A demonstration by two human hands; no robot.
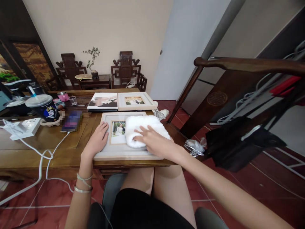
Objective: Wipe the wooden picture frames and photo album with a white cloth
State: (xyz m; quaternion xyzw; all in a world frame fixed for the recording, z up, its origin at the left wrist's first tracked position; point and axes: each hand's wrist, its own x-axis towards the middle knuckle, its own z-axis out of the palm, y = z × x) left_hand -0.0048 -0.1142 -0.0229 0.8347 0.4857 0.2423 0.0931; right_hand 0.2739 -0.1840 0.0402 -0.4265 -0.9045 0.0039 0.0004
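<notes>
Nearest me, two bracelets (83,190) circled the left wrist, and up from there came the left hand (97,140), palm down, fingers extended and fairly close together, flat on the left border of a pale picture frame (128,157) without being wrapped around it. And over to the right hand (150,136): its fingers were fanned wide, spread across the top of a fluffy white cloth (152,122) rather than closed around it. That cloth lay on the frame, right under those fingers, its rolled edge overlapping the photo (118,128), which showed between the two hands. The frame sat near the table's (64,149) front edge.

Off to the left of the left fingers I had a phone (71,121) on its charging cable, then a lidded dark cup (50,109) and a white power strip (25,128). Out right, well apart from the right fingers, hung a black bag (231,146).

Just beyond the fingertips, side by side, came a photo album (105,101) and a second frame (149,98). And farthest ahead of both hands, against the wall, stood two carved chairs (126,66), with a little potted tree (92,58) on the stand between them.
</notes>
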